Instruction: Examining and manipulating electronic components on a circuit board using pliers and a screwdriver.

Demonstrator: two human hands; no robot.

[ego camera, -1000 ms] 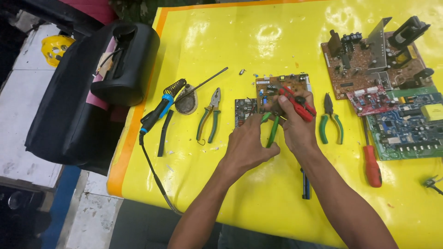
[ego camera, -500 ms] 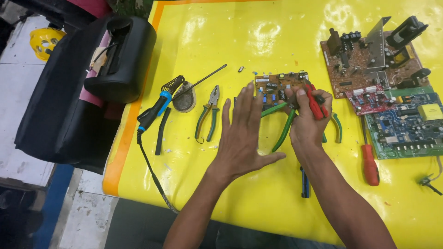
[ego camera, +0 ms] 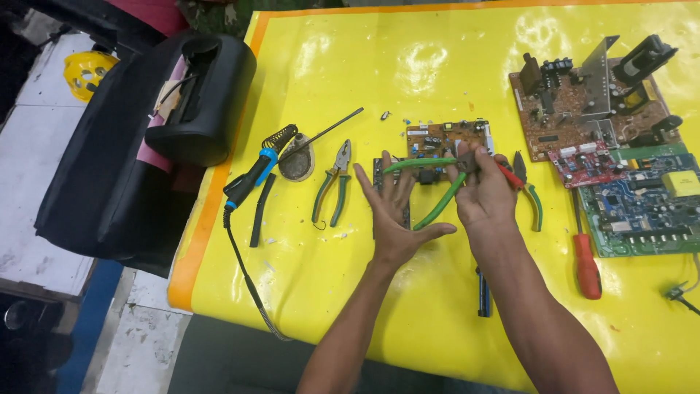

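Observation:
My left hand (ego camera: pixel 397 215) is open with its fingers spread, hovering over a small dark board (ego camera: pixel 380 175) on the yellow table cover (ego camera: pixel 437 58). My right hand (ego camera: pixel 485 193) grips a pair of green-handled pliers (ego camera: pixel 426 182) near the pivot. Their handles are spread and point left toward my left palm. A red handle (ego camera: pixel 508 176) shows at the right side of the same hand. A small brown circuit board (ego camera: pixel 445 136) lies just beyond both hands.
Green pliers (ego camera: pixel 332 182), a soldering iron (ego camera: pixel 255 175) and its stand (ego camera: pixel 295 164) lie to the left beside a black bag (ego camera: pixel 197 95). At the right are cutters (ego camera: pixel 531 195), a red screwdriver (ego camera: pixel 587 266), a large brown board (ego camera: pixel 583 109) and a green board (ego camera: pixel 645 208).
My left hand has come off the green pliers and opened flat. My right hand now holds the pliers alone, handles swung out to the left.

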